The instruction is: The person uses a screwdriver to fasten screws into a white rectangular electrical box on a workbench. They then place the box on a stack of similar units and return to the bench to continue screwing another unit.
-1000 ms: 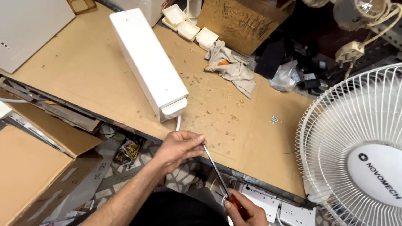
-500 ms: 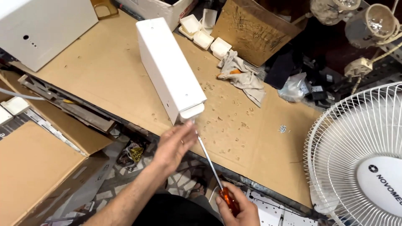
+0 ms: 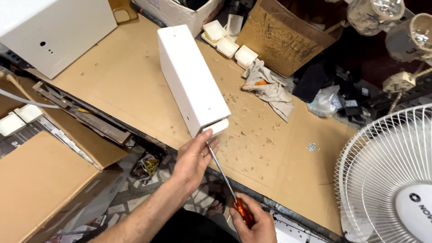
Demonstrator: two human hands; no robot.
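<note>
Screwdriver (image 3: 225,177) gripped in my right hand (image 3: 252,222), left hand (image 3: 193,157) fingers steadying its shaft at white box (image 3: 191,76) near tabletop (image 3: 112,85) front edge; next, seat the tip.

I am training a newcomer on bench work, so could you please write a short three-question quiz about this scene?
1. True or false: the right hand holds the screwdriver by its orange handle.
2. What does the left hand touch?
A. the white fan guard
B. the near end of the long white box and the screwdriver shaft
C. the crumpled rag
3. Fill in: small pale chips lie scattered on the brown ____.

Key: 1 true; 2 B; 3 worktop.
</note>
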